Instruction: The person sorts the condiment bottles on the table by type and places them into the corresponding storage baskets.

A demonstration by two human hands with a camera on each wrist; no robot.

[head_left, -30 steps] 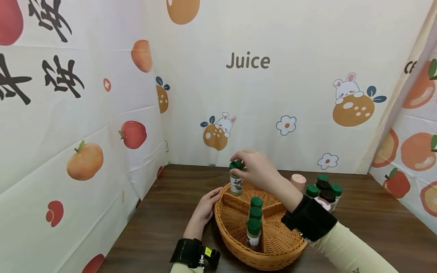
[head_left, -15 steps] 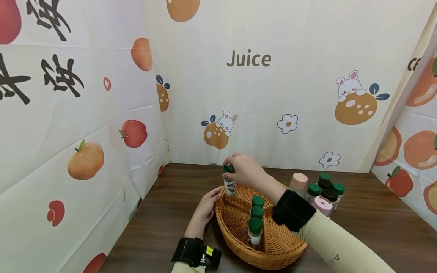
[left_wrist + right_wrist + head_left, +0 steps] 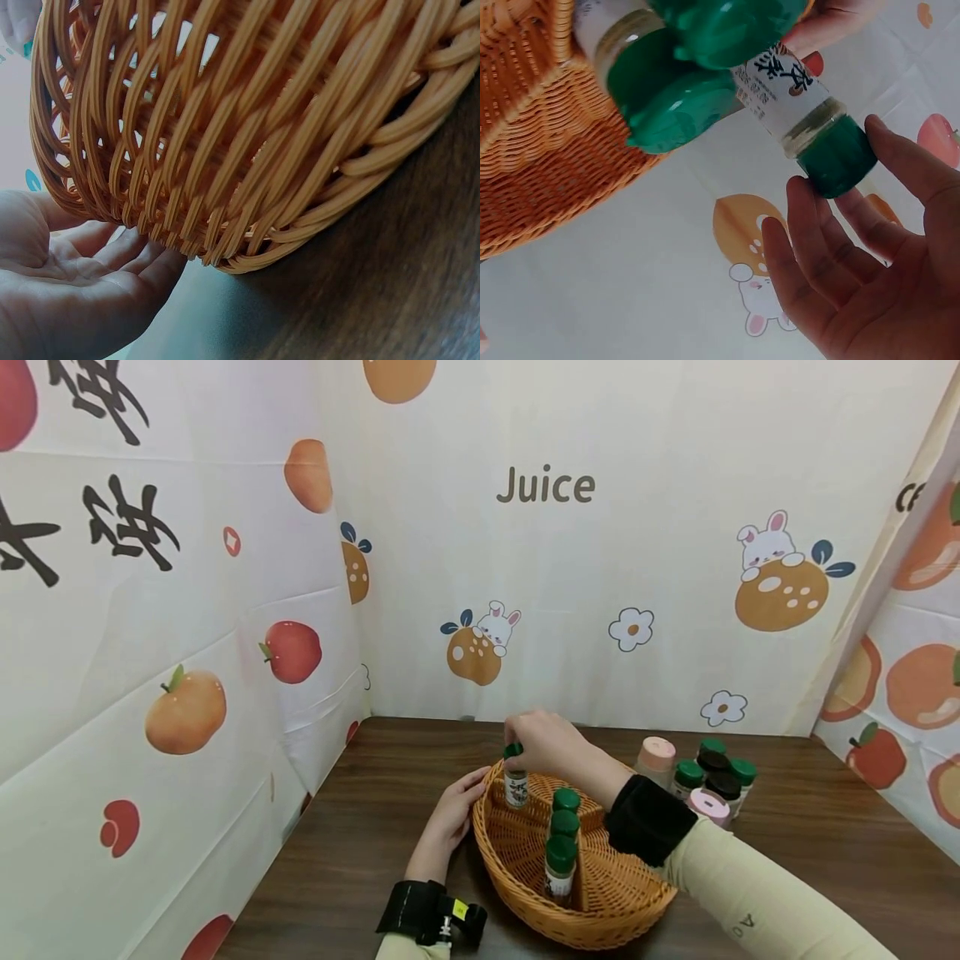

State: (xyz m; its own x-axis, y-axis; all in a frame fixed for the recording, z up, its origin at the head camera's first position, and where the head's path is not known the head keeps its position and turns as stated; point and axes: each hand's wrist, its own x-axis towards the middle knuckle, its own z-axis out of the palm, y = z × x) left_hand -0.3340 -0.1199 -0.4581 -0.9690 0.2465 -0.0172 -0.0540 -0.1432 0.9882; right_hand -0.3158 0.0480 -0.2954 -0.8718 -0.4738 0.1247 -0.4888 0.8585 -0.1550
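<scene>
While your right hand (image 3: 551, 745) lowers green-capped bottle (image 3: 515, 779) deeper into basket (image 3: 525, 893) far compartment than half second ago, fingers (image 3: 821, 247) pinch cap; left hand (image 3: 450, 818), fingers relaxed, steadies rim; placement nearly complete.

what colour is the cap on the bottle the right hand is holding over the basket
Dark green. The cap shows best in the right wrist view, where the right hand grips it by the fingertips.

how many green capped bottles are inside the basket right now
4. One at the far end of the basket, its cap gripped by the right hand; three in a row along the middle. The arm may hide others.
</scene>
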